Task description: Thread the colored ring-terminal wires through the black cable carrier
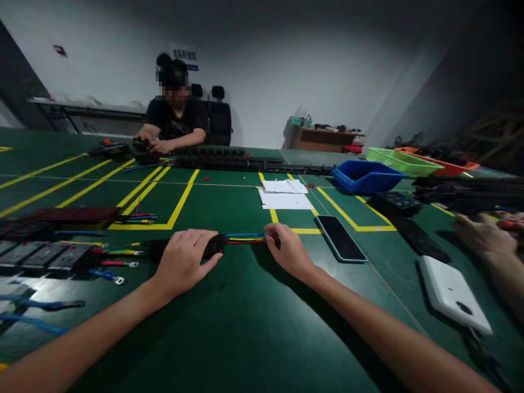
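Observation:
My left hand (184, 259) lies over a black module (213, 248), its fingers wrapped round the body and pressing it to the green table. Blue, yellow and red wires (243, 239) run out of the module's right end. Their far ends are between the fingers of my right hand (286, 248), which is closed in a pinch and hides the tips. More wires with metal lugs (133, 252) stick out left of my left hand. Beside them are black modules (53, 259) with coloured leads ending in ring terminals (118, 280).
White papers (284, 196), a phone (341, 239) and a white device (455, 295) lie ahead and right. Blue (366, 177) and green bins (403, 162) stand at back right. A co-worker's hand (489, 240) is at right; another person (176, 112) works across the table.

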Demonstrator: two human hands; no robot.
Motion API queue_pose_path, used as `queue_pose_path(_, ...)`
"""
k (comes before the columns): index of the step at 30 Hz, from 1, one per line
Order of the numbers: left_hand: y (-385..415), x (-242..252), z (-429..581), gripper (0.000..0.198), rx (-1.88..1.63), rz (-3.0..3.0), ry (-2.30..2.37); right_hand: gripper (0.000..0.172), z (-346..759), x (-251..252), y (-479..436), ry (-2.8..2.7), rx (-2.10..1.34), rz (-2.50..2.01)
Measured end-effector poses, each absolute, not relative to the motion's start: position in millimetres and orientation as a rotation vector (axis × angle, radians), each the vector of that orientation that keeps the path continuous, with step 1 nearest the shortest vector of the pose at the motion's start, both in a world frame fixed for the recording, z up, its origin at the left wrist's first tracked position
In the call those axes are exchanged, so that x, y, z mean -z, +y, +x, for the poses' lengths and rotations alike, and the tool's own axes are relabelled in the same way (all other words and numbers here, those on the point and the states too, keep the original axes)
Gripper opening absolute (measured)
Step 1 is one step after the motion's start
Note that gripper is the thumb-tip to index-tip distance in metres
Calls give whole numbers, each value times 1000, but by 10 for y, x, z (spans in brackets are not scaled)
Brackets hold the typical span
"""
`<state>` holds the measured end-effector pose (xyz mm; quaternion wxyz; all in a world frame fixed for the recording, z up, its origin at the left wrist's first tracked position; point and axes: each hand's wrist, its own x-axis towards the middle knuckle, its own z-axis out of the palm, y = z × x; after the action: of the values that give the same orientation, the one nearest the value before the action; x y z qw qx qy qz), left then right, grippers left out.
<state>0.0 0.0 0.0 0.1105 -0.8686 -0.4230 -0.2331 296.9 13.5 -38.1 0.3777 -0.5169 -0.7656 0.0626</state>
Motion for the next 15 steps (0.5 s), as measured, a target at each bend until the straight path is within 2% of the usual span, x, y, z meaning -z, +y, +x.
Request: queue_pose_path(15,14,-2,7,42,683,-2585,-1285,13,2982,338,110,-1979,-210,-1298)
